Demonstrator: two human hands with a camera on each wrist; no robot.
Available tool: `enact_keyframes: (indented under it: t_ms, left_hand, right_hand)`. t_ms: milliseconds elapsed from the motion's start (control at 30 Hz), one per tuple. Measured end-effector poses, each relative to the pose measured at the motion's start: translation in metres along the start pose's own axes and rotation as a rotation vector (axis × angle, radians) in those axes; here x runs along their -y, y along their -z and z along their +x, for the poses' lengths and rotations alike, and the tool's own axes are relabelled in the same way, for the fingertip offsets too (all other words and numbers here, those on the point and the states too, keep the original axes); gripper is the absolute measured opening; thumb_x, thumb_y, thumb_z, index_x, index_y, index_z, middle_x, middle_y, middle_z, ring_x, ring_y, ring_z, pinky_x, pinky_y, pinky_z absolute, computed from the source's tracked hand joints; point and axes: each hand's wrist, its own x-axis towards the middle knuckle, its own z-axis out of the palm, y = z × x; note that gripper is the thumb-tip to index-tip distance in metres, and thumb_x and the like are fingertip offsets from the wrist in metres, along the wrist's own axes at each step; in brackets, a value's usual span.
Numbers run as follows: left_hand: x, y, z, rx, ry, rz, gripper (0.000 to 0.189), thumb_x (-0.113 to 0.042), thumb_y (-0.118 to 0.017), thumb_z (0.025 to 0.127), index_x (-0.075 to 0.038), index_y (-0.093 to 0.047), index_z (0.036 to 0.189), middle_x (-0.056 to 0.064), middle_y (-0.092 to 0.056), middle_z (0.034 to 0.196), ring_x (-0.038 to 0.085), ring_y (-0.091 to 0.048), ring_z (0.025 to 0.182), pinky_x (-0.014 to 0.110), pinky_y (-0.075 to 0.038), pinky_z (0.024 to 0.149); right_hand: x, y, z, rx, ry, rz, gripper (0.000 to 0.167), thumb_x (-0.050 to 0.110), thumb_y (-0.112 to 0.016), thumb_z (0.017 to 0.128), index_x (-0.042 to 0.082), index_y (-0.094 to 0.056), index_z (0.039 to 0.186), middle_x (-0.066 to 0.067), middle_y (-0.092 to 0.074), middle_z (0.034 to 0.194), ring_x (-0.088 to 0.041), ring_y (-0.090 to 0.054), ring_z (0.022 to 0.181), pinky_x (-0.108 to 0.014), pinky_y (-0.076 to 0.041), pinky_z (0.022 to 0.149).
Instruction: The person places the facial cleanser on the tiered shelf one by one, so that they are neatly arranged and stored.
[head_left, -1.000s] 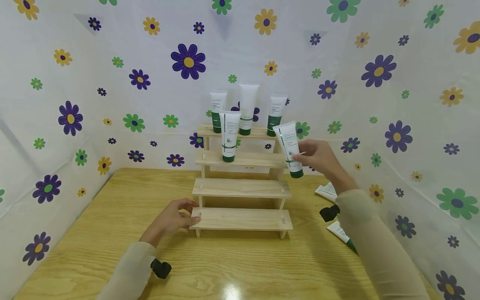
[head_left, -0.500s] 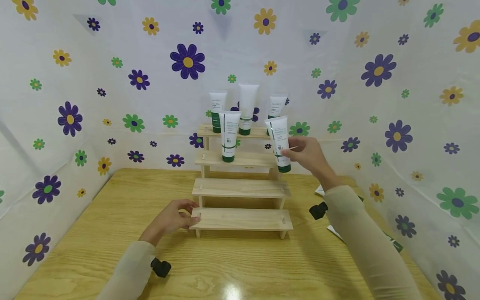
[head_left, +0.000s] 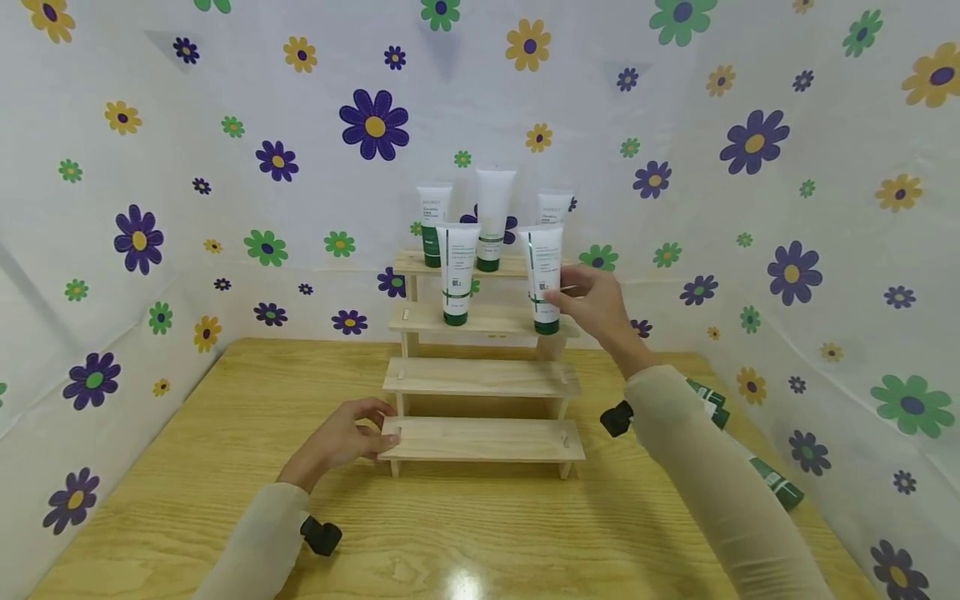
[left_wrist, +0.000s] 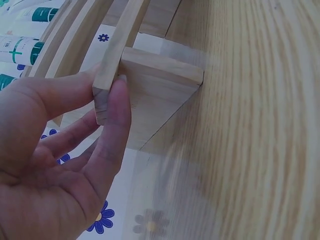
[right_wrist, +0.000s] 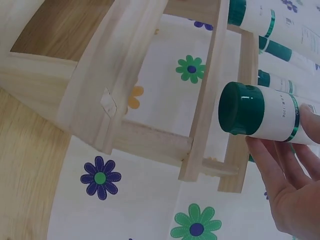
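A four-step wooden display stand (head_left: 483, 377) stands on the table. My left hand (head_left: 347, 435) pinches the left end of its lowest shelf (left_wrist: 111, 75) between thumb and fingers. With thumb and fingertips my right hand (head_left: 596, 302) holds a white squeeze tube (head_left: 543, 279) with a green cap, upright at the right part of the second shelf from the top. In the right wrist view its green cap (right_wrist: 242, 108) is close to the shelf edge. A similar squeeze tube (head_left: 458, 275) stands on the left of that shelf. Three more tubes (head_left: 493, 218) stand on the top shelf, the right one partly hidden.
Several green-capped tubes (head_left: 780, 486) lie on the wooden table (head_left: 480, 533) at the right, partly covered by the right sleeve. A white flower-patterned sheet (head_left: 300, 192) hangs behind and at both sides of the table.
The right hand has moved left with the squeeze tube, bringing it from tilted beside the stand to upright at the second shelf. My left hand has stayed on the lowest shelf.
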Motion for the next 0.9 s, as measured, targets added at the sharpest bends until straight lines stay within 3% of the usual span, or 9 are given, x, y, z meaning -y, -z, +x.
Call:
enact_keyframes:
  t_ms: [367, 900]
  left_hand:
    - [0.001, -0.001, 0.000, -0.009, 0.003, 0.000, 0.049, -0.016, -0.078, 0.093, 0.001, -0.058, 0.134, 0.020, -0.060, 0.114, 0.018, -0.068, 0.082, 0.038, -0.063, 0.072]
    - [0.002, -0.001, 0.000, -0.010, 0.018, -0.005, 0.049, -0.016, -0.078, 0.093, 0.001, -0.058, 0.134, 0.019, -0.061, 0.113, 0.018, -0.068, 0.082, 0.038, -0.063, 0.072]
  right_hand:
    - [0.006, -0.020, 0.006, -0.023, 0.005, 0.029, 0.043, 0.017, -0.074, 0.097, 0.005, -0.062, 0.137, -0.018, -0.067, 0.134, -0.037, -0.067, 0.118, -0.051, -0.055, 0.103]
    - [0.010, -0.043, 0.012, -0.068, -0.074, 0.088, 0.040, 0.014, -0.073, 0.097, 0.008, -0.061, 0.135, -0.015, -0.067, 0.134, -0.034, -0.065, 0.121, -0.048, -0.052, 0.110]
